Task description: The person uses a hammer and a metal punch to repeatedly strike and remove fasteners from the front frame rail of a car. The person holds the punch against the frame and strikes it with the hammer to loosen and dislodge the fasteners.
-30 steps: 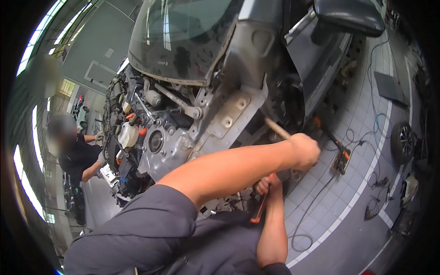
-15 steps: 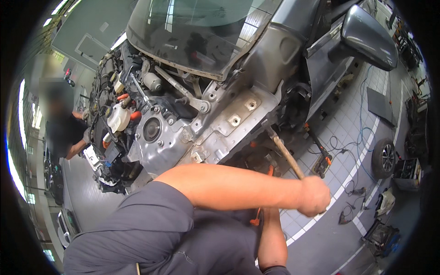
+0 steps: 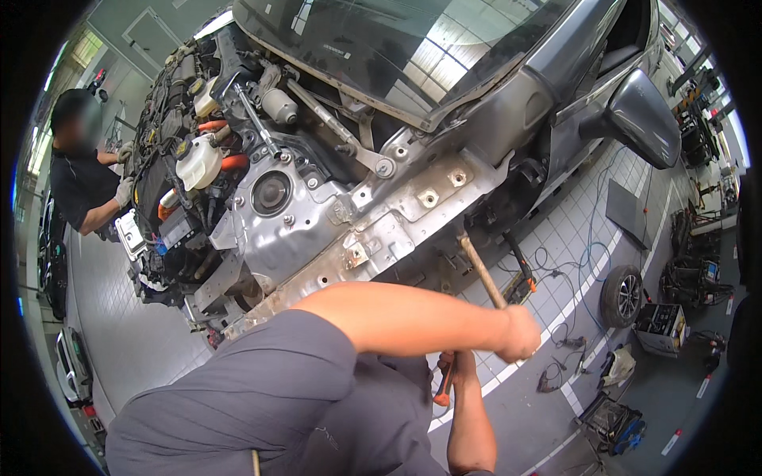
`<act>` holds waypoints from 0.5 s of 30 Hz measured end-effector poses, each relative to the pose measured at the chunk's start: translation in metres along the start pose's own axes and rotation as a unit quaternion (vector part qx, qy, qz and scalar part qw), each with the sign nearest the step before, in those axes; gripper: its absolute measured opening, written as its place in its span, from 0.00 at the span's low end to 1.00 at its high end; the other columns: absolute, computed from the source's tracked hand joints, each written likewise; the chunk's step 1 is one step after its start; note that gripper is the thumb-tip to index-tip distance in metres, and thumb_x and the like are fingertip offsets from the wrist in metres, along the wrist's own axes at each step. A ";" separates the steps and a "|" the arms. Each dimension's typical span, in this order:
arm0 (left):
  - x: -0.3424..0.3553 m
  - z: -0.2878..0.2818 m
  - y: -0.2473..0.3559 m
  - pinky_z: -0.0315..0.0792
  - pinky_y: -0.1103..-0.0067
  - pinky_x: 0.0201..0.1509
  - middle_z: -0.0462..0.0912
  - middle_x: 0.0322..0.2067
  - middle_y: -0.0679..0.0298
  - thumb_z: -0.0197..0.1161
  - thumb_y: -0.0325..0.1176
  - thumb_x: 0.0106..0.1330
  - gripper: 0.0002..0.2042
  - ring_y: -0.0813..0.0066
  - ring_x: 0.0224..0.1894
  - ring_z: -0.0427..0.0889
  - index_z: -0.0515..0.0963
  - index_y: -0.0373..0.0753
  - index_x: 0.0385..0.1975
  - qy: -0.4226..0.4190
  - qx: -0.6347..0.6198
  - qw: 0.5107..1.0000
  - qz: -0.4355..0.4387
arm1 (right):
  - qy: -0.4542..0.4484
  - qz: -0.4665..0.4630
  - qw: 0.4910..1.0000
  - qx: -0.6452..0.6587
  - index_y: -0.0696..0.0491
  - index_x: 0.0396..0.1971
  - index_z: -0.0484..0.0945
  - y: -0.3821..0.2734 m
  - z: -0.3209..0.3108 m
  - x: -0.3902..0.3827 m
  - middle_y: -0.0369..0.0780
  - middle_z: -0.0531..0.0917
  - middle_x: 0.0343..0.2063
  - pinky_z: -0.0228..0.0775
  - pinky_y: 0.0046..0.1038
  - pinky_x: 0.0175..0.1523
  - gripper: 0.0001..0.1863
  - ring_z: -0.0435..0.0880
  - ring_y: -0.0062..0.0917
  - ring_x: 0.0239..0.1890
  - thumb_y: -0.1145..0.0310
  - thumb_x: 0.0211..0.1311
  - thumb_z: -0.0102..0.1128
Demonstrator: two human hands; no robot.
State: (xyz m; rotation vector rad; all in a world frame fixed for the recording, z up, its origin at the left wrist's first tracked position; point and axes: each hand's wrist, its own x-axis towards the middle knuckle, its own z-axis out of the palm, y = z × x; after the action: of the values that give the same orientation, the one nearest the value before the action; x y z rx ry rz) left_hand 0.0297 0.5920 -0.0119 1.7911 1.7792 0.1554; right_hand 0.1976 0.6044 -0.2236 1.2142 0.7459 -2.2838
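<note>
My left hand (image 3: pixel 520 333) is shut on the lower end of a wooden hammer handle (image 3: pixel 480 274). The handle slants up to the left toward the stripped front side rail of a grey car (image 3: pixel 397 214). Its head is lost in the dark wheel-arch gap. My left arm reaches across from a grey short sleeve. Lower down, my right hand (image 3: pixel 459 369) grips an orange-handled tool (image 3: pixel 443 389) close to the underside of the car body. The tool's tip is hidden.
The car's open engine bay (image 3: pixel 206 166) is at the left, where another person (image 3: pixel 83 182) in gloves works. A side mirror (image 3: pixel 643 119) juts out at the right. On the tiled floor lie cables (image 3: pixel 571 270), a wheel (image 3: pixel 621 295), boxes and tool cases (image 3: pixel 615 420).
My left hand with the hammer handle has swung down from beside the wheel arch to lower in view. The view has shifted toward the engine bay. My right hand has stayed in place.
</note>
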 end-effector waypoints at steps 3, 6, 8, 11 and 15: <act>0.021 0.006 -0.026 0.79 0.68 0.36 0.87 0.34 0.63 0.64 0.35 0.53 0.09 0.63 0.39 0.86 0.87 0.44 0.32 -0.032 0.050 0.998 -0.015 | 0.038 0.026 0.997 0.057 0.47 0.31 0.66 0.010 -0.008 0.004 0.29 0.60 0.13 0.59 0.22 0.19 0.02 0.63 0.18 0.13 0.72 0.60 0.47; 0.018 -0.005 -0.035 0.80 0.68 0.38 0.87 0.37 0.63 0.63 0.35 0.55 0.10 0.65 0.40 0.86 0.87 0.44 0.34 -0.049 0.080 0.995 -0.030 | 0.046 0.036 0.997 0.052 0.50 0.34 0.67 0.014 -0.009 -0.001 0.33 0.63 0.14 0.61 0.25 0.18 0.04 0.63 0.20 0.13 0.74 0.59 0.49; 0.024 -0.007 -0.037 0.80 0.68 0.38 0.87 0.37 0.64 0.64 0.34 0.55 0.10 0.67 0.41 0.86 0.87 0.45 0.35 -0.057 0.076 0.995 -0.037 | 0.040 0.042 0.996 0.073 0.52 0.36 0.66 0.018 -0.022 0.001 0.33 0.63 0.14 0.61 0.26 0.18 0.06 0.63 0.20 0.13 0.75 0.59 0.49; 0.029 -0.018 -0.041 0.80 0.69 0.38 0.87 0.38 0.65 0.65 0.34 0.55 0.10 0.67 0.42 0.86 0.87 0.45 0.36 -0.070 0.083 0.993 -0.048 | 0.052 0.053 0.995 0.066 0.51 0.33 0.67 0.014 -0.034 0.000 0.32 0.64 0.14 0.61 0.26 0.19 0.04 0.63 0.20 0.13 0.75 0.58 0.49; 0.038 -0.006 -0.061 0.79 0.70 0.38 0.87 0.39 0.66 0.66 0.34 0.55 0.11 0.68 0.43 0.86 0.87 0.45 0.38 -0.065 0.081 0.991 -0.079 | 0.062 0.053 0.995 0.055 0.50 0.33 0.67 0.007 -0.035 -0.002 0.31 0.64 0.15 0.60 0.25 0.20 0.05 0.62 0.19 0.13 0.74 0.56 0.49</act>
State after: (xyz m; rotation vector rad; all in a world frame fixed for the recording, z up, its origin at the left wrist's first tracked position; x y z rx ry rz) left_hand -0.0226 0.6252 -0.0490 1.7171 1.8749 -0.1715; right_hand 0.2242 0.6216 -0.2396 1.4230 0.5884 -2.2031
